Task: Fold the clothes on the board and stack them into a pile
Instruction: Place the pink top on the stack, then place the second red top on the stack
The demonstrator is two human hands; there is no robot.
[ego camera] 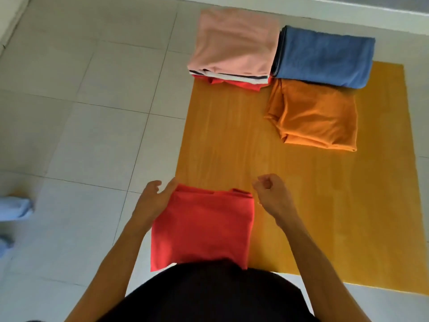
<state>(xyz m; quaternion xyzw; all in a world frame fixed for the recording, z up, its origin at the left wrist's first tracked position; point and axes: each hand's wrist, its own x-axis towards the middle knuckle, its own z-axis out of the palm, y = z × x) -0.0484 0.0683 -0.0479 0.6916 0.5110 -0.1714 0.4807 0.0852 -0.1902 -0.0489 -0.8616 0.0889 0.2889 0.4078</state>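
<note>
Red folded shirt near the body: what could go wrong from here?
1. Only the left hand touches the red shirt; the right hand is off it, so lifting may unfold it.
2. The pink-topped pile overhangs the board edge; adding weight may tip it.

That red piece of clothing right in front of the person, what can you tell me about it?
The red garment is soft, plain fabric folded into a rough rectangle, with layered edges showing along its far side. It lies flat at the near left corner of the orange board, its left edge over the tiled floor. The left hand touches its far left corner; the right hand, loosely curled, hovers just off its far right corner. The person's dark shirt hides its near edge.
</note>
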